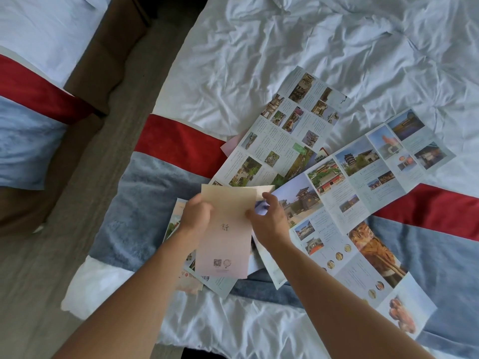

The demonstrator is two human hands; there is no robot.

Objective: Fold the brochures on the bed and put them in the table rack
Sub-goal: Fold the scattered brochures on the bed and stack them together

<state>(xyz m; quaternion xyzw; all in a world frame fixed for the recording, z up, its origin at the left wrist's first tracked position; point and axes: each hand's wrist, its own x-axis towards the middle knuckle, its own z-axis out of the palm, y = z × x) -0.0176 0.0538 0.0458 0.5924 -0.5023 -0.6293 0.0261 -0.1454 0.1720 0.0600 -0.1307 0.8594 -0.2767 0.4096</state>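
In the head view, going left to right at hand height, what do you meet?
Left hand → pink folded brochure → right hand → open brochure with temple photos

This looks like a twin hotel room: two beds, the near bed [324, 47] and a second bed [31, 35], carry white linen and matching red-and-blue bed runners [178, 143], a carpeted aisle [85, 198] runs between them, and tourist brochures [363, 182] lie spread out.
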